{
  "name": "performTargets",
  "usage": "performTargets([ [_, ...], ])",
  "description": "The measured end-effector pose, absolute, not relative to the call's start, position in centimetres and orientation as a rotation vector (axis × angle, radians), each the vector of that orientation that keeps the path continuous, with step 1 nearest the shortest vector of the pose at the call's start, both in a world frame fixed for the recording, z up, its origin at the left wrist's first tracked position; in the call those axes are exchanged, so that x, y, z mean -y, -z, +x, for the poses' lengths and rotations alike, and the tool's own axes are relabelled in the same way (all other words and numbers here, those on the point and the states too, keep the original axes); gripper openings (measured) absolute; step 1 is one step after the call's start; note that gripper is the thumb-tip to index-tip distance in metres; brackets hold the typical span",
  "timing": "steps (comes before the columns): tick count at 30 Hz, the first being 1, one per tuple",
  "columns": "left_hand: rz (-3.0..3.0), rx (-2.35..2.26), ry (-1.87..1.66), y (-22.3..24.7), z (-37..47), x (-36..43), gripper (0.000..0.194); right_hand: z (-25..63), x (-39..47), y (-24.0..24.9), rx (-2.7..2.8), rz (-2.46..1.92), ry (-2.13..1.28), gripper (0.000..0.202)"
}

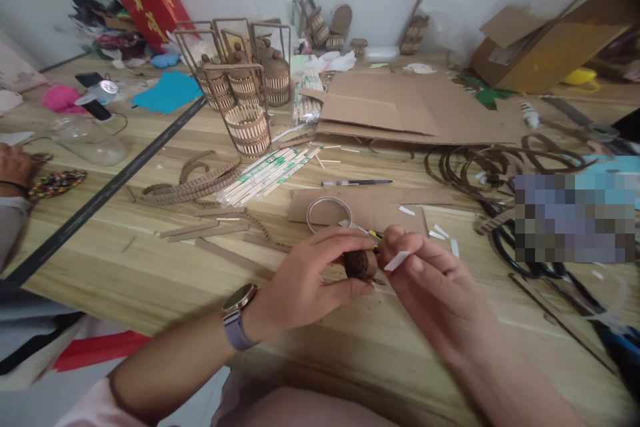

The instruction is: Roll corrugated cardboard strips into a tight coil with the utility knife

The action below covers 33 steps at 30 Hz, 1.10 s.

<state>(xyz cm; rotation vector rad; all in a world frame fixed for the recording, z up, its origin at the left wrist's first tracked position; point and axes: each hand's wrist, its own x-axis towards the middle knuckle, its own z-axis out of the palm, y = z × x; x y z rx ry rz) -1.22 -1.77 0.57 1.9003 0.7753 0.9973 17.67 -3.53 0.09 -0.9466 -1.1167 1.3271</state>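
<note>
My left hand (305,273), with a watch (240,300) on its wrist, is closed around a small roll of brown corrugated cardboard (361,265) just above the table. Close by on the right, my right hand (445,273) pinches a short white paper strip (397,260) between thumb and fingers. A narrow gap separates the strip from the roll. Behind my hands a roll of tape (329,213) lies partly on a flat cardboard piece (377,208). More small white strips (439,232) are scattered to the right of it.
Small lidded baskets in handled frames (245,80) stand at the back. Wrapped chopsticks (270,173), a pen (357,182), cardboard sheets (380,103) and coiled cardboard strips (470,173) lie around. Black-handled scissors (505,253) are at right. Another person's hand (17,170) rests at far left.
</note>
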Motion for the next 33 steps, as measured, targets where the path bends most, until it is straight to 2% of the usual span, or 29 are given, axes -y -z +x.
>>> performTargets([
  [10, 1.929, -0.725, -1.029, -0.5, -1.1, 1.7, 0.043, 16.4, 3.8, 0.0, 0.852, -0.940, -1.643, 0.020],
  [24, 1.951, -0.695, -1.056, -0.6, -1.0, 1.7, 0.044, 16.1, 4.1, -0.2, 0.751, -0.906, -1.709, 0.020],
  [33, 1.958, -0.713, -1.057, -0.6, -1.0, 1.8, 0.042, 16.2, 4.2, 0.3, 0.853, -0.961, -1.562, 0.021],
])
